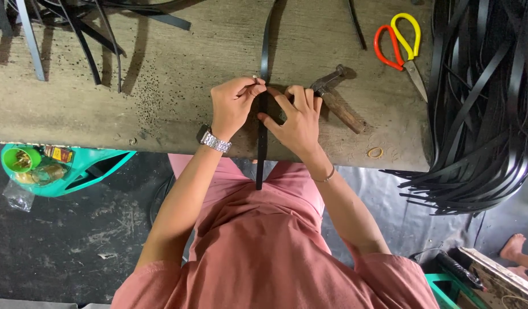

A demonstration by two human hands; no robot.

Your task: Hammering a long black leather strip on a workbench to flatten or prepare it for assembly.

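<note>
Both hands are on one black strap [262, 137] that runs down the middle of the wooden counter [178, 74] and hangs over its near edge toward the person's lap. The left hand [232, 106], with a metal watch at the wrist, has its grip pinched together on the strap near a small pale piece at the top, too small to make out; the right hand [298, 117] presses fingers against the strap's other side, closed on it as well. A hammer [337, 97] lies untouched just beside the right hand, and red-and-yellow scissors [402, 48] sit farther off, so by my reckoning the positioning is in hand and any striking or cutting is not yet done. A big bundle of black strips [481, 114] waits at the right end, which suggests plenty left. A rubber band [375, 152] lies near the edge.
</note>
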